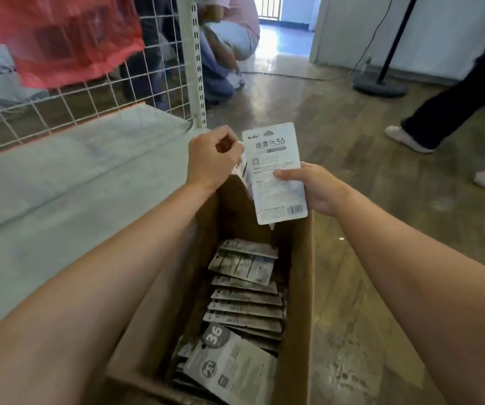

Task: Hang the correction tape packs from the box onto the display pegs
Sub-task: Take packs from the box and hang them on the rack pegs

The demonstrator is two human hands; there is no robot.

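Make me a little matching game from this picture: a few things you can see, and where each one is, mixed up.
Things:
1. held pack
2. cardboard box
3. red plastic bag
4. lamp stand base

Places:
A. on the wooden floor, far right, by the wall
B. up on the wire grid, top left
C. in the right hand, above the box
D. on the floor beside the grey shelf, with more packs inside

Pairs: 1-C, 2-D, 3-B, 4-A
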